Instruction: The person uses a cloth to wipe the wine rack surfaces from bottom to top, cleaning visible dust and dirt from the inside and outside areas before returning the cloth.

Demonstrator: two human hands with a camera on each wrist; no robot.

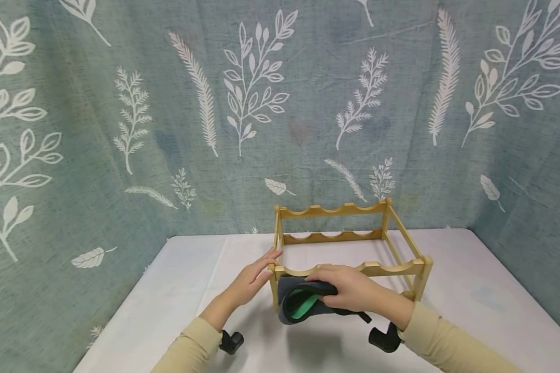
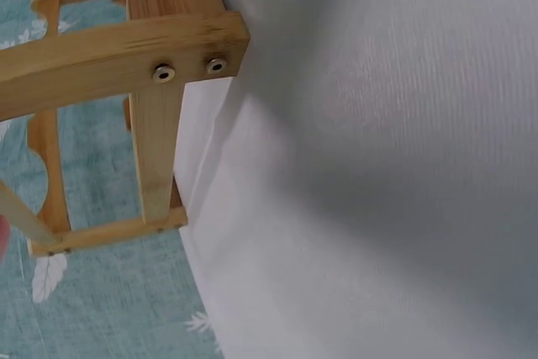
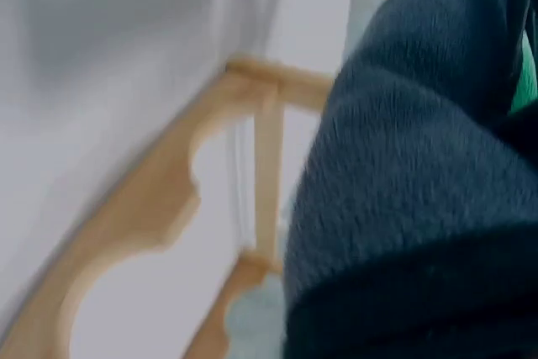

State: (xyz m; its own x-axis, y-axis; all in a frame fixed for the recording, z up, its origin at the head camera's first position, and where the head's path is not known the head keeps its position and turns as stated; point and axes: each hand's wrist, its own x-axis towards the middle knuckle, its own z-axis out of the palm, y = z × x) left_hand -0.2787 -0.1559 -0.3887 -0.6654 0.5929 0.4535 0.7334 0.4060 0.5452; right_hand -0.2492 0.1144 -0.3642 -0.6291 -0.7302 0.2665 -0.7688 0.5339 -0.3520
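Note:
A light wooden rack (image 1: 347,209) with scalloped rails stands on the white table. At its front left corner my left hand (image 1: 249,280) rests against the frame, its fingers fairly straight. My right hand (image 1: 352,287) grips a rolled dark blue-grey fuzzy cloth (image 1: 288,300) with a green inside, just in front of the rack's front rail. In the right wrist view the cloth (image 3: 412,166) fills the right side, close to the lens; what lies within its folds is hidden. The left wrist view shows the rack's corner (image 2: 227,48) with its metal screws.
The white table (image 1: 186,290) extends on both sides of the rack. A blue-green curtain (image 1: 308,114) with white leaf prints hangs behind and at the sides. Black devices sit at the left wrist (image 1: 231,343) and the right wrist (image 1: 386,338).

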